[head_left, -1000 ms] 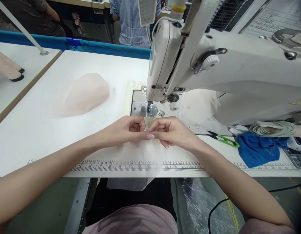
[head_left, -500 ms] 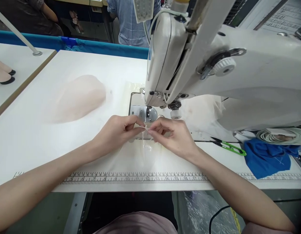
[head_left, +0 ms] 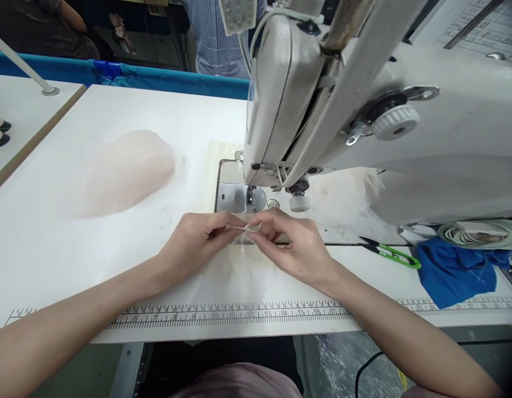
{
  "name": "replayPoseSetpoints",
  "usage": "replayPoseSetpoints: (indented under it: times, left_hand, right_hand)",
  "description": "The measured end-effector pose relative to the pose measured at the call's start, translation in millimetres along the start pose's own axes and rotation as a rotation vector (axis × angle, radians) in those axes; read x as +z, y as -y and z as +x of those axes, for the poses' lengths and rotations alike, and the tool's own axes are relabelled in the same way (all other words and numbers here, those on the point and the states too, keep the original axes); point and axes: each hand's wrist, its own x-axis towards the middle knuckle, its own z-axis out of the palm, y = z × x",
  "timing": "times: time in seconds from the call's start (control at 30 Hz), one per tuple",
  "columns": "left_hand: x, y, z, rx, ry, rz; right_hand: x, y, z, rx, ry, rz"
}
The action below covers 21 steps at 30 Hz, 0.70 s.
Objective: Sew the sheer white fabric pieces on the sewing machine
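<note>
My left hand (head_left: 196, 243) and my right hand (head_left: 295, 246) meet just in front of the sewing machine (head_left: 276, 99), over the near edge of its metal needle plate (head_left: 233, 197). Between them is a thin, whitish strip (head_left: 244, 228), maybe fabric or elastic; its exact kind is too small to tell. Each hand pinches it between thumb and fingertips. A pale, sheer fabric piece (head_left: 134, 168) lies flat on the white table (head_left: 44, 254), left of my left hand. The fingers partly cover the plate's front edge.
Green-handled thread snips (head_left: 395, 255) lie on the right, beside a blue cloth (head_left: 457, 271) and a coiled pale cord (head_left: 471, 233). A printed ruler (head_left: 214, 315) runs along the table's front edge. Beyond the blue fabric trough (head_left: 168, 79) is a person in a striped shirt (head_left: 218, 38).
Both hands have drawn slightly nearer the body, and a bit more of the strip shows between the fingertips. The view has shifted a little. Both hands keep their pinch.
</note>
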Motion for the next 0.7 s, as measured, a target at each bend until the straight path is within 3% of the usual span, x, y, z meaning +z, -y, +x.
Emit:
replayPoseSetpoints:
  times: [0.33, 0.47, 0.7]
  left_hand:
    - [1.5, -5.0, 4.6, -0.060, 0.084, -0.059]
    - [1.8, -5.5, 4.0, -0.039, 0.005, -0.017]
    - [2.2, -3.5, -1.3, 0.114, -0.100, 0.151]
  right_hand:
    - [-0.7, 3.2, 2.0, -0.015, -0.053, -0.053]
    - [0.3, 3.8, 1.0, 0.017, -0.069, -0.013]
    - [1.8, 1.1, -1.9, 0.020, -0.038, 0.019]
